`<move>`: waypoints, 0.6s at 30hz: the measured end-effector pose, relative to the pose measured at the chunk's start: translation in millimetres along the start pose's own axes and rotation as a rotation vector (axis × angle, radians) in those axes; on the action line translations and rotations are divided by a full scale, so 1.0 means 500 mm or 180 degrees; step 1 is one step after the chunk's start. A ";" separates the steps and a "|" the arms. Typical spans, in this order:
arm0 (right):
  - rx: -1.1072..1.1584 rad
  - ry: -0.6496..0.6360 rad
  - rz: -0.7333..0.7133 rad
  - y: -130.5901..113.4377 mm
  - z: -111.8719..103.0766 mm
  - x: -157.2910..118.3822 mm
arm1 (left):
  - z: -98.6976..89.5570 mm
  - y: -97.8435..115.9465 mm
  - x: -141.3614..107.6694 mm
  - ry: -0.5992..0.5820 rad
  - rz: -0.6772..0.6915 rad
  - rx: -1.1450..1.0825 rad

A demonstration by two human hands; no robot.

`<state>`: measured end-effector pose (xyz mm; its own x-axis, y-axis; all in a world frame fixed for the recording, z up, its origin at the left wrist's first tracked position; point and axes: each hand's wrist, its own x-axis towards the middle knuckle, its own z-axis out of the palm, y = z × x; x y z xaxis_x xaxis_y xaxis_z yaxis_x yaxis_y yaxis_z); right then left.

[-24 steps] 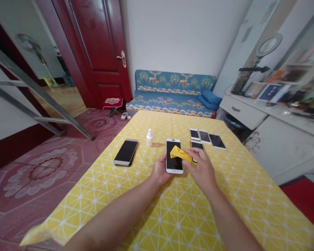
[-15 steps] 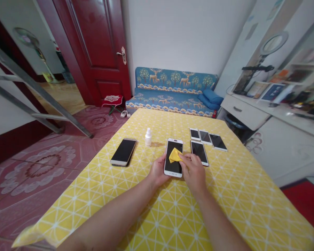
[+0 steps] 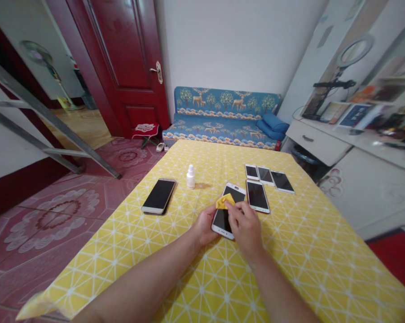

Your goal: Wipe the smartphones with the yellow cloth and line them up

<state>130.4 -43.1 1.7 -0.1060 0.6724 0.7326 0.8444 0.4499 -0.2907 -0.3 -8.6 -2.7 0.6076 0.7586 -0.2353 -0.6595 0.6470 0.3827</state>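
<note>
Phone point(image 3: 222, 219) swung clockwise, left hand's point(image 3: 205, 225) fingers clamp its edge; right hand's point(image 3: 247, 226) index presses cloth point(image 3: 224, 201), pinch unclear.

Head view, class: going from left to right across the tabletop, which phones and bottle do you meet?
Far-left phone, white bottle, held phone, back row's left phone, back row's middle phone, back row's right phone.

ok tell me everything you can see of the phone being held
The held phone has a white front frame around a dark, unlit-looking screen, with small marks at its near end. It is screen up above the patterned tablecloth, its far end slanting right. The left hand grips its left edge; the right hand presses a yellow cloth on the screen.
</note>
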 end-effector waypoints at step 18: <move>0.0379 0.0010 0.0074 -0.014 -0.008 0.003 | -0.014 0.003 0.004 -0.0379 -0.0488 0.0004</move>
<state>126.5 -47.5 7.4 -0.0854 0.6816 0.7267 0.7783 0.5010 -0.3785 -3.4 -5.6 -8.7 0.7490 0.6366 -0.1835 -0.5548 0.7541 0.3515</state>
